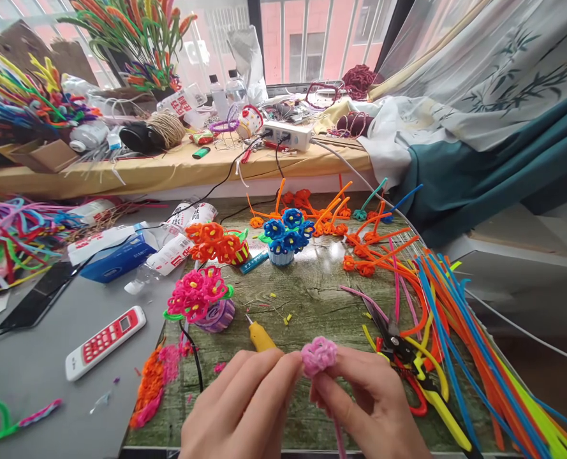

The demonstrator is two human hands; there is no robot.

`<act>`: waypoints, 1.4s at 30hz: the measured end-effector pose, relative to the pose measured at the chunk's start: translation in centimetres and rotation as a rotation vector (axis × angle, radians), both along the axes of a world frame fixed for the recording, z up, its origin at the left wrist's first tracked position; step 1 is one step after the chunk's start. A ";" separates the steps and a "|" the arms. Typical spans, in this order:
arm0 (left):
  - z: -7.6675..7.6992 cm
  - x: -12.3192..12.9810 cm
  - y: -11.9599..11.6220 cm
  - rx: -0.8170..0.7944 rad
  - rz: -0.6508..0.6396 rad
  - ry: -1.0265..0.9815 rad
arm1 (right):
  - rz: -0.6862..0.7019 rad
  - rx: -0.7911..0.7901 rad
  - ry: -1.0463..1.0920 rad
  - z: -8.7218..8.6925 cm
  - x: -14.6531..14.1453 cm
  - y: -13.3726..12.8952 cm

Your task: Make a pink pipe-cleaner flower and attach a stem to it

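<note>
Hands close together, fingers on pink flower

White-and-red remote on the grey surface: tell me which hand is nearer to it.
Left. The left hand is to the right of the remote; the right hand is farther right, beyond the pink looped piece.

"Counted the small flowerpots?"
"Got 3. Also spotted 1 remote control, 1 power strip, 1 blue packet."
"And hands?"
"See 2, plus 1 pale-pink flower, 2 upright bottles."
</note>
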State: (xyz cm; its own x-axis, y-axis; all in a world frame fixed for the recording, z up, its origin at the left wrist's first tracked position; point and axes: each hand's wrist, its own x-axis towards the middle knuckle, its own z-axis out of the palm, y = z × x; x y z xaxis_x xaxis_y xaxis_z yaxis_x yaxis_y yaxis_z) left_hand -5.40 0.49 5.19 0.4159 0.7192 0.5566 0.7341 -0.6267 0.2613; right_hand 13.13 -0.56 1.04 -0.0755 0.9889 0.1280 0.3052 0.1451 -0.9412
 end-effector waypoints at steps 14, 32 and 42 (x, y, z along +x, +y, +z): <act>0.9 0.5 1.3 -0.203 -0.174 -0.202 | 0.182 -0.192 0.118 1.0 0.6 1.3; -0.2 1.1 1.6 -0.428 0.000 -0.313 | -0.113 0.070 -0.014 0.7 -0.3 0.9; -0.6 1.5 1.2 -0.366 -0.008 -0.304 | -0.148 0.594 -0.344 0.3 -0.9 1.2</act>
